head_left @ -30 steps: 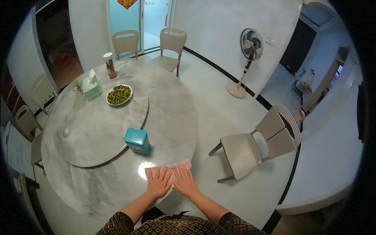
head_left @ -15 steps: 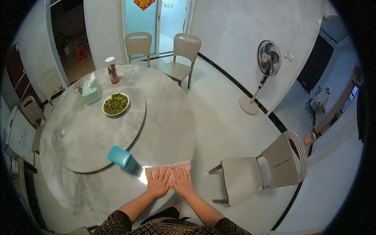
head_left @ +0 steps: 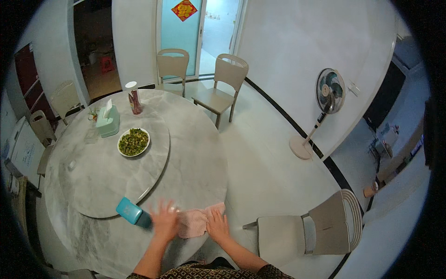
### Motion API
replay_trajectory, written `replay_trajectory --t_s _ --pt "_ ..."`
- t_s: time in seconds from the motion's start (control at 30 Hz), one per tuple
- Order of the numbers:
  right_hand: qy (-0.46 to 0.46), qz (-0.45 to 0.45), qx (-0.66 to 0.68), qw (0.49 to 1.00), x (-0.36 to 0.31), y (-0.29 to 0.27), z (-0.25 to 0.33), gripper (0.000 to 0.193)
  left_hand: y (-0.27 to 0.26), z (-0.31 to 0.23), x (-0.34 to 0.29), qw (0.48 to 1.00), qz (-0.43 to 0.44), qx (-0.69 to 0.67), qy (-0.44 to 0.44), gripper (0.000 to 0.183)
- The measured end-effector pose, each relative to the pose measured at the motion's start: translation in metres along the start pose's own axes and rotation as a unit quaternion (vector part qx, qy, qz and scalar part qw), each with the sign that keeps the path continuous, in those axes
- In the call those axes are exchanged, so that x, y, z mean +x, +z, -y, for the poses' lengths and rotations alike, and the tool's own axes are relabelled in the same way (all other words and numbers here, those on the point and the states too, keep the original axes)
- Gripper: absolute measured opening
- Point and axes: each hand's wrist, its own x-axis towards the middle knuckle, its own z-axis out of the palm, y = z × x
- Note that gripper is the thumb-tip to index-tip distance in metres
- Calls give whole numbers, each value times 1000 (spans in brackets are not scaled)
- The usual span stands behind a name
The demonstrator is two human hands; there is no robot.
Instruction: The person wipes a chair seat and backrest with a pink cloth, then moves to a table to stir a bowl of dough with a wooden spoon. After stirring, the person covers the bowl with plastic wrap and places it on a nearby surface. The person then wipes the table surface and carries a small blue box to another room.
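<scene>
A pink cloth [head_left: 193,223] lies spread near the front right edge of the round marble-patterned table [head_left: 200,139]. On the cloth's right part rests my right hand [head_left: 217,226], its fingers stretched out flat. My left hand [head_left: 165,221] is off the cloth, just to its left; motion blurs it, but the fingers look spread and nothing shows in them. Left of that hand is a blue box-shaped container [head_left: 129,210], tilted in the view, by the edge of the raised turntable [head_left: 102,186]. A small gap separates hand and container.
On the turntable are a white plate of chopped green food [head_left: 134,142], a green tissue box [head_left: 108,123] and a white-lidded bottle [head_left: 134,98]. A beige chair [head_left: 281,239] stands to the right, two more [head_left: 219,93] stand beyond the table, and a pedestal fan [head_left: 330,90] is by the wall.
My left hand has lifted off the cloth and moved left toward the blue container. My right hand stays on the cloth. The whole view has shifted slightly.
</scene>
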Motion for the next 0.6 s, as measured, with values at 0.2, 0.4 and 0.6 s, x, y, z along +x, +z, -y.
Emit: replay_trajectory --t_s 0.2,0.4,0.6 --pt "-15 7 119 993 8 4 -12 22 -45 58 -22 944 -127 -19 -303 56" --pt "152 149 375 902 17 -13 -18 23 -35 80 -36 949 -86 -111 -281 73" --pt "208 205 574 766 19 -58 -22 28 -57 85 -29 958 18 -146 -245 73"
